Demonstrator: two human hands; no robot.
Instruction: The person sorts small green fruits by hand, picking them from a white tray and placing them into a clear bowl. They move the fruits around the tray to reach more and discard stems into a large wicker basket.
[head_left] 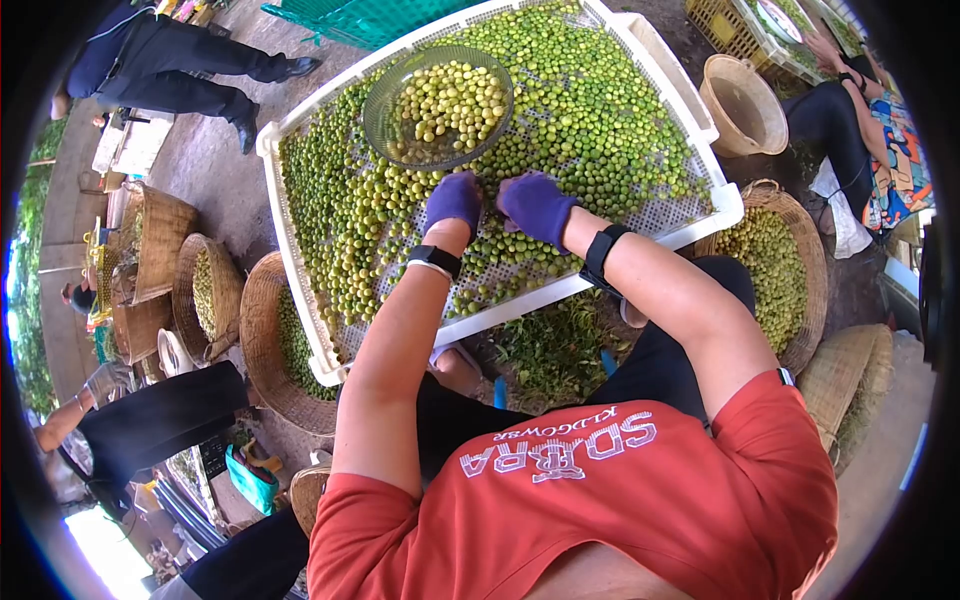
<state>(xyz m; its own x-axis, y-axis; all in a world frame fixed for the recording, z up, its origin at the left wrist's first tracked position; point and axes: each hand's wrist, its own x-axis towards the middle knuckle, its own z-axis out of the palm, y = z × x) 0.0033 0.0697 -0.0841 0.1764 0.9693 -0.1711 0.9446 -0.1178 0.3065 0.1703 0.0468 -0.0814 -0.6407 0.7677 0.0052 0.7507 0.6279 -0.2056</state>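
A white perforated tray [470, 327] full of small round green fruits [600, 100] lies in front of me. Toward its far left part, a round mesh basket [375, 120] holds larger yellow-green fruits [455, 100]. My left hand [455, 200], in a purple glove, is over the fruits just below the basket, its fingers curled inward. Close beside it on the right, my right hand [535, 208], also gloved in purple, has its fingers bent down toward the fruits. Whatever lies under the fingertips of either hand is hidden.
Woven baskets of fruit stand left [265, 330] and right [815, 270] of the tray. An empty-looking tan basin [742, 105] is at the upper right. A person [190, 70] stands upper left; others sit at the left and right edges. Cut leaves [560, 350] lie below the tray.
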